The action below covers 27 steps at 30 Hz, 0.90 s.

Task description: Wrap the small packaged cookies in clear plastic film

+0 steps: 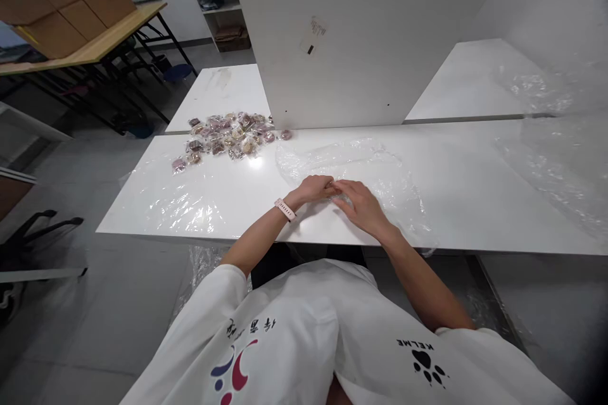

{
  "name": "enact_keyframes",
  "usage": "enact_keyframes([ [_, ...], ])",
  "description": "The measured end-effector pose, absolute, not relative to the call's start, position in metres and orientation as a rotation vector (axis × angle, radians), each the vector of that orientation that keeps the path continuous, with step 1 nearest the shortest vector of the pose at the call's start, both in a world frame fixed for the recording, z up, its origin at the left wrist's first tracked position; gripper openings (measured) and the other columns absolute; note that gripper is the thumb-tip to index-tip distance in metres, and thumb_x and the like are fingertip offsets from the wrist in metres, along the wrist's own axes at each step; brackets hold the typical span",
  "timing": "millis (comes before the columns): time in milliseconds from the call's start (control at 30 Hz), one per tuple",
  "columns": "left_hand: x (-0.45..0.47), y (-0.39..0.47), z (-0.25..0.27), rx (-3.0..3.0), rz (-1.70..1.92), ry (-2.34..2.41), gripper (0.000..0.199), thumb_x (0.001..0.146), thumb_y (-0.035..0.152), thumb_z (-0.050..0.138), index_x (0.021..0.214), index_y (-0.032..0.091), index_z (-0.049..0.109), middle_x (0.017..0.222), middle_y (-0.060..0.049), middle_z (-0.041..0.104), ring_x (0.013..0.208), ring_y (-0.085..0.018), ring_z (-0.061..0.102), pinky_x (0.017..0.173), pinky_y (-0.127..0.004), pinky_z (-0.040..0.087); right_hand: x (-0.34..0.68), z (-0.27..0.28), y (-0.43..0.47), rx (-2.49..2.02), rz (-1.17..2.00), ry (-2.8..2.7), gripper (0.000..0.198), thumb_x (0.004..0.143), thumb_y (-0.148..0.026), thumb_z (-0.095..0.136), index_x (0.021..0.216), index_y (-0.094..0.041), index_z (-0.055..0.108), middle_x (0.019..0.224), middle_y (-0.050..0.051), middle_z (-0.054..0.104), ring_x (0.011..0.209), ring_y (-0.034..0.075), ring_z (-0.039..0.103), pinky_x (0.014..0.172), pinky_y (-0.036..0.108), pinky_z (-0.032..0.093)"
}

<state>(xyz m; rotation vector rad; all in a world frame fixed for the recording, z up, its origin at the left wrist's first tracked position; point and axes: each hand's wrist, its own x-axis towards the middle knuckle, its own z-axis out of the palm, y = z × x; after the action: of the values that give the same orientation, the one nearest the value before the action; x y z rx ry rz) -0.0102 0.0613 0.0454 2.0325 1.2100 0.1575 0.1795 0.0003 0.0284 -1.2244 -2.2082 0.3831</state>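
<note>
A clear, crinkled plastic bag [363, 157] lies spread on the white table under and beyond my hands. My left hand [314, 188], with a pale band on the wrist, is closed at the bag's near edge, its fingertips pinched together. My right hand [361, 207] meets it from the other side, fingers bent and their tips touching the left fingers, thumb a little lower. The plastic between the fingertips is thin and partly hidden by them. Farther left lies a loose pile of small wrapped sweets or cakes [247, 144], brown, pinkish and yellowish, apart from both hands.
A tall white divider panel [351, 44] stands behind the white table [456, 190]. More clear plastic [183, 205] covers the table's left end, and crumpled clear film [560, 171] hangs at the right. Cardboard boxes [66, 6] stand on a wooden table, far left.
</note>
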Motion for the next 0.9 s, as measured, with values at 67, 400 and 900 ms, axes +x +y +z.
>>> enact_keyframes([
  [67, -0.012, 0.050, 0.043, 2.103, 0.251, 1.283, 0.030, 0.093, 0.045, 0.056, 0.106, 0.018, 0.057, 0.089, -0.005, 0.065, 0.075, -0.019, 0.057, 0.064, -0.029, 0.040, 0.180, 0.010, 0.004, -1.167, 0.455, -2.277, 0.050, 0.100, -0.045, 0.046, 0.147, -0.028, 0.045, 0.146, 0.008, 0.053, 0.130, 0.029, 0.050, 0.102, 0.049, 0.046],
  [400, -0.079, 0.011, 0.016, 2.323, 0.509, 1.380, 0.029, 0.098, 0.023, 0.052, 0.124, 0.020, 0.064, 0.102, -0.009, 0.065, 0.094, -0.022, 0.060, 0.081, -0.034, 0.048, 0.193, -0.014, 0.001, -1.170, 0.257, -2.363, 0.043, 0.103, -0.028, 0.036, 0.143, -0.021, 0.052, 0.139, 0.012, 0.061, 0.128, 0.027, 0.055, 0.104, 0.046, 0.048],
  [900, -0.026, 0.060, 0.027, 2.380, 0.404, 1.700, 0.029, 0.102, 0.039, 0.046, 0.109, 0.021, 0.067, 0.099, -0.007, 0.070, 0.097, -0.025, 0.058, 0.087, -0.039, 0.035, 0.185, 0.022, 0.074, -1.688, 0.255, -2.318, 0.032, 0.101, -0.027, 0.038, 0.110, -0.018, 0.068, 0.096, 0.011, 0.072, 0.081, 0.025, 0.063, 0.068, 0.033, 0.041],
])
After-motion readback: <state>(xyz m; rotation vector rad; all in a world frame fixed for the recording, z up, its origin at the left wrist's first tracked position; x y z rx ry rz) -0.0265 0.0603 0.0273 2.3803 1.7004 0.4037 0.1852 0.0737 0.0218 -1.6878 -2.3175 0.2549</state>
